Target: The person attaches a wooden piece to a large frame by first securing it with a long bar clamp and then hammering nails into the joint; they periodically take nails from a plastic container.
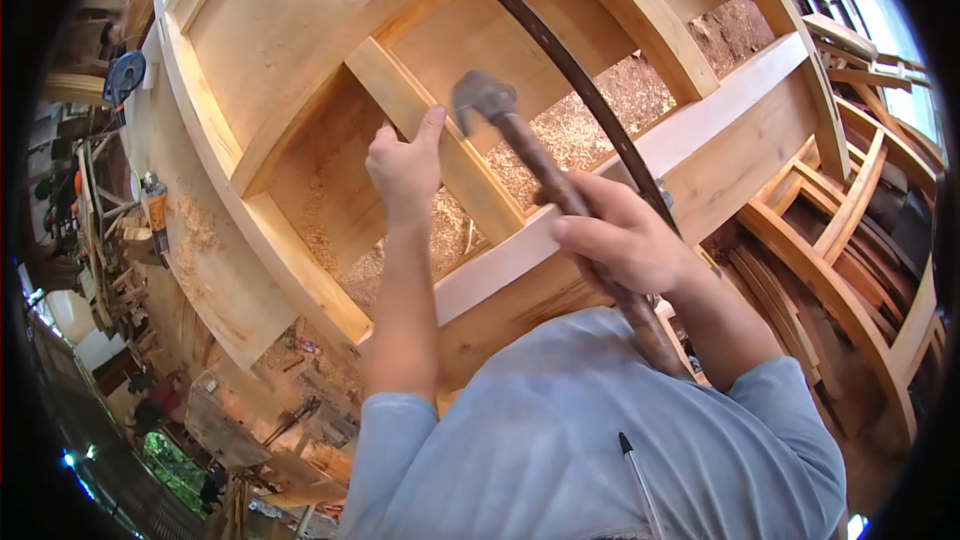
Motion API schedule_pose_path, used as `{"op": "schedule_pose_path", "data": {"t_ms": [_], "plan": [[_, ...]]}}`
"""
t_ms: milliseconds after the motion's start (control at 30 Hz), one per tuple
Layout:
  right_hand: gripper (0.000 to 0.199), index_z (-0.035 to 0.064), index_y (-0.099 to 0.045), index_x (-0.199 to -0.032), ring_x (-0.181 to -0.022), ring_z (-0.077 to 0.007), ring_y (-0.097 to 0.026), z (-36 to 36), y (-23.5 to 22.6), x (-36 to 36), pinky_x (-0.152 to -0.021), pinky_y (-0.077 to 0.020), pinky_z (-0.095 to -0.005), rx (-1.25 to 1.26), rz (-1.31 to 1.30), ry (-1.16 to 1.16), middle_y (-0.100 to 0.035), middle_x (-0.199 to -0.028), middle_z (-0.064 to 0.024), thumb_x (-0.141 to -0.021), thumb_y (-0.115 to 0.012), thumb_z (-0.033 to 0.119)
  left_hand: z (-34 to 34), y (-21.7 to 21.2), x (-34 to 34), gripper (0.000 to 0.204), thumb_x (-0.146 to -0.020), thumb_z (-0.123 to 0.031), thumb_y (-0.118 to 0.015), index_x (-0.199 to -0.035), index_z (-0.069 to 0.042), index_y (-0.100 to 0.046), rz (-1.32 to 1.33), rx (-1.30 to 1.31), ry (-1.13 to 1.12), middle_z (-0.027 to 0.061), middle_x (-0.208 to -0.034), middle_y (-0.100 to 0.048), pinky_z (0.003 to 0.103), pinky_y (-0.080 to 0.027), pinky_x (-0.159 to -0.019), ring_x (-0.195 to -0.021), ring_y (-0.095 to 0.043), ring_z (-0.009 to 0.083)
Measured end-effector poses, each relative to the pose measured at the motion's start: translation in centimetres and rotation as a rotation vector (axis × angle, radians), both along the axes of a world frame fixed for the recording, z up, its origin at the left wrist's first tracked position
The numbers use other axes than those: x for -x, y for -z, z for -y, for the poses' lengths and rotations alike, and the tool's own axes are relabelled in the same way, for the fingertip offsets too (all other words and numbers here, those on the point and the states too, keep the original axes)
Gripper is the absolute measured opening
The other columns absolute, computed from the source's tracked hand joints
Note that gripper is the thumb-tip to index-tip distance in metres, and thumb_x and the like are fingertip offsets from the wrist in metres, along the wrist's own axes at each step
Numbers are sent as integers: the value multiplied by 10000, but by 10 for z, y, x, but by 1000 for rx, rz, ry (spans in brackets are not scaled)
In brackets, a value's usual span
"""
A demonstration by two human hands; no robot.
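Note:
My right hand (635, 230) is wrapped around the dark wooden handle of a hammer (545, 165). The hammer's metal head is blurred and hangs over the frame, just right of a pale wooden crosspiece (485, 190). At that crosspiece's left edge, my left hand (405, 168) is closed, its thumb lying along the wood and the other fingers curled and partly hidden. The crosspiece runs between a curved rib and the near rail (500, 275) of a large wooden frame. A dark metal strap with holes (565, 55) arches over the frame, passing right of the hammer head.
Wood shavings (590, 125) cover the ground seen through the frame's openings. On the left, a panel (215, 260) carries sawdust and an orange-and-black tool (155, 205). A blue clamp-like tool (124, 76) sits farther up. Slatted wooden pieces (850, 200) are stacked at the right.

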State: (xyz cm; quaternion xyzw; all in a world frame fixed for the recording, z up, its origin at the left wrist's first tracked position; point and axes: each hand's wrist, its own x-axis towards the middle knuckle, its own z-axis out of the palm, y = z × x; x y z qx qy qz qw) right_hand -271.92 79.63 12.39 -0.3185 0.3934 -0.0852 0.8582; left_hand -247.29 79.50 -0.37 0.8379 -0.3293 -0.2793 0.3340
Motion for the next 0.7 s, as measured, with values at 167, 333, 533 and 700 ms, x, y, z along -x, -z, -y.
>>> {"op": "schedule_pose_path", "data": {"t_ms": [167, 333, 533, 700], "plan": [[576, -29, -452, -1398, -709, -162, -623, 2, 18, -77, -621, -526, -308, 336, 216, -61, -575, -870, -70, -885, -670, 114, 29, -8, 12, 553, -783, -455, -789, -978, 59, -736, 108, -139, -216, 203, -983, -750, 439, -530, -885, -926, -711, 345], [287, -30, -478, -1108, -528, -176, -623, -1, 28, -167, -408, -530, -347, -32, 475, -82, -586, -799, -106, -888, -621, 85, 36, -3, 17, 627, -726, -430, -807, -1007, 119, -690, 119, -104, -218, 255, -1016, -730, 401, -513, -924, -984, -691, 348], [255, -104, -471, -1056, -542, -246, -661, -6, 49, -214, -420, -528, -400, -45, 198, -99, -624, -754, -175, -876, -526, 68, 44, 20, 6, 624, -710, -314, -808, -1081, 150, -618, 39, -51, -241, 268, -1094, -683, 401, -506, -944, -1020, -671, 342], [298, -119, -465, -1099, -548, -268, -669, -2, 68, -217, -442, -550, -413, -86, 229, -57, -634, -758, -198, -884, -521, 81, 43, 20, 7, 655, -730, -294, -811, -1150, 159, -595, -49, -18, -239, 281, -1135, -664, 395, -475, -995, -1063, -654, 337]]}}
